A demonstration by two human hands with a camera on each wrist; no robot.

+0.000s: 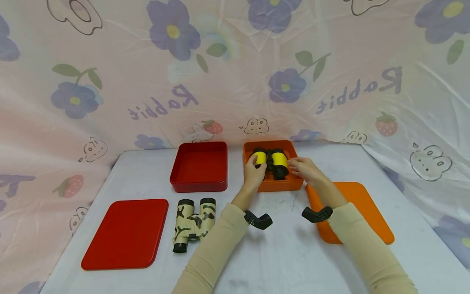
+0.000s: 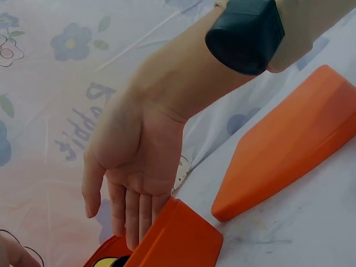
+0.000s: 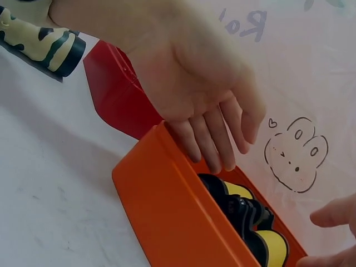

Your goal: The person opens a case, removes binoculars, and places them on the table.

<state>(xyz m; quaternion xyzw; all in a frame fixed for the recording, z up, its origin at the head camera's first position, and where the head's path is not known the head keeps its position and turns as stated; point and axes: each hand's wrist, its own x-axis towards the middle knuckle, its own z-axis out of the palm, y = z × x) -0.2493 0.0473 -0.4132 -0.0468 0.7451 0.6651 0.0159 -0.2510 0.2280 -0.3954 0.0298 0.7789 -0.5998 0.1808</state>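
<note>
A pair of yellow and black binoculars (image 1: 280,160) lies inside the orange box (image 1: 280,186). My left hand (image 1: 254,174) is at the left side of the binoculars, its fingers over the box's left part. In the right wrist view the left hand (image 3: 189,83) hangs with loosely straight fingers over the box's rim, holding nothing. On the binoculars' right is my right hand (image 1: 307,169), its fingers near the right barrel and box edge. The left wrist view shows that right hand (image 2: 136,150) with straight fingers pointing down into the box. Whether either hand touches the binoculars I cannot tell.
A red box (image 1: 200,187) without contents stands left of the orange one. Nearer me lie a red lid (image 1: 126,232), camouflage-patterned binoculars (image 1: 192,224) beside my left forearm, and an orange lid (image 1: 360,208) partly under my right forearm. A printed cloth (image 1: 235,81) hangs behind.
</note>
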